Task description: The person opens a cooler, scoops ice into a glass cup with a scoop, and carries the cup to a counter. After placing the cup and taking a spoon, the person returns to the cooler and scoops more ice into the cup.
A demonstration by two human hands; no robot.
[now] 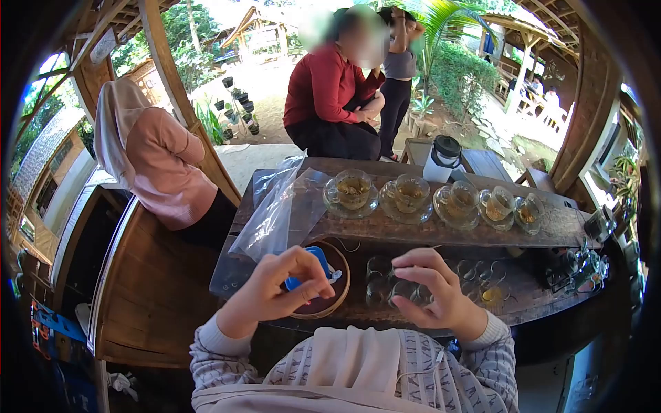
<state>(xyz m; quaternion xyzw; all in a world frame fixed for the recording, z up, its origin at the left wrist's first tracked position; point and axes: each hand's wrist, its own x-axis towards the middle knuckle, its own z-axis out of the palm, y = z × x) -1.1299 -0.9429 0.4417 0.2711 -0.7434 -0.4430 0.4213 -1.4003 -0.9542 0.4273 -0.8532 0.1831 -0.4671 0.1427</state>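
My left hand [292, 283] is raised over a round wooden tray [341, 297], its fingers curved and a gap between thumb and fingertips. Partly hidden behind it, a blue container [318, 256] sits in the tray. To the right, my right hand [438, 289] hovers above the lower shelf with fingers bent and spread, facing the left one. Neither hand holds anything. Beneath and beside the right hand stand several clear empty glasses [378, 292]. A clear plastic bag [267, 219] lies beyond my left hand.
Along the upper counter [289, 180] stand several glass cups of tea [352, 189] on glass saucers. Behind them is a white jug with a black lid [443, 160]. A person in pink [162, 162] sits left; a person in red [330, 89] sits across, with another standing behind.
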